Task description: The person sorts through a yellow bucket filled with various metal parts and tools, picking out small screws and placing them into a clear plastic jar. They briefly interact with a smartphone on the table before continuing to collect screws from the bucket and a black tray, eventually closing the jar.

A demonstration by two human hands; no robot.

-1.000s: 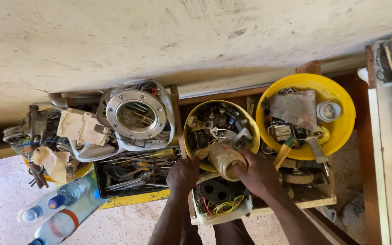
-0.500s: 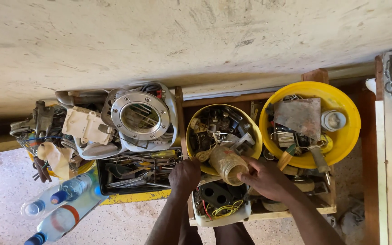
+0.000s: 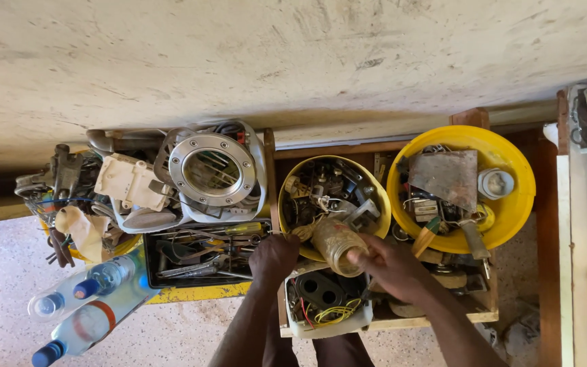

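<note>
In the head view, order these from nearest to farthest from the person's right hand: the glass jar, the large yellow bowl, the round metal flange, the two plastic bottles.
1. glass jar: in the fingers of the right hand.
2. large yellow bowl: up and to the right.
3. round metal flange: upper left, past the small bowl.
4. plastic bottles: far left, on the floor.

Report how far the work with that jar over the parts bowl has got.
Done: the glass jar is lifted, tilted over the small yellow bowl. In hand: right hand grips the jar; left hand rests beside it. Left: parts fill the bowl; whether the jar holds any, cannot tell.
</note>
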